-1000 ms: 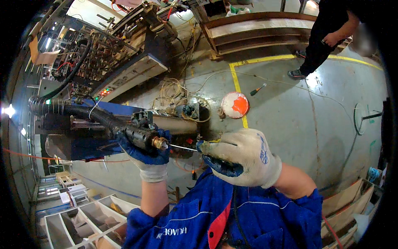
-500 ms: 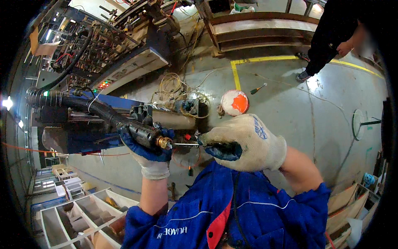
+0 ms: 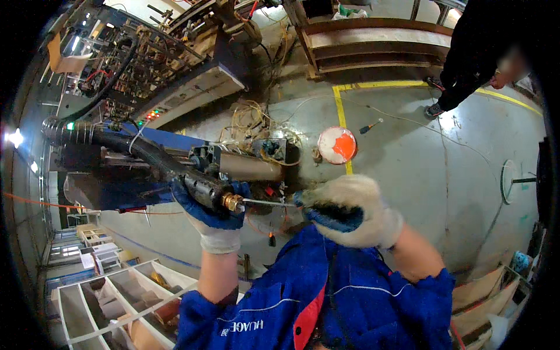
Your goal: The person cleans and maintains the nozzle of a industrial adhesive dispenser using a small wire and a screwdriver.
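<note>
Left of centre, the left hand, in a white glove with a dark blue palm, cups a black hose end from below, its grip clamped around it. A brass fitting sticks out from that end, pointing toward the right hand. The right grip is closed on the right-hand end of a thin metal rod, fingers curled over; any handle is hidden. The metal rod spans the gap between the hands and reaches the fitting's mouth; whether its tip sits inside cannot be told. Beyond, on the grey floor, lie a round white-and-orange disc and, near it, a screwdriver; a person in dark clothes stands farther off at upper right
</note>
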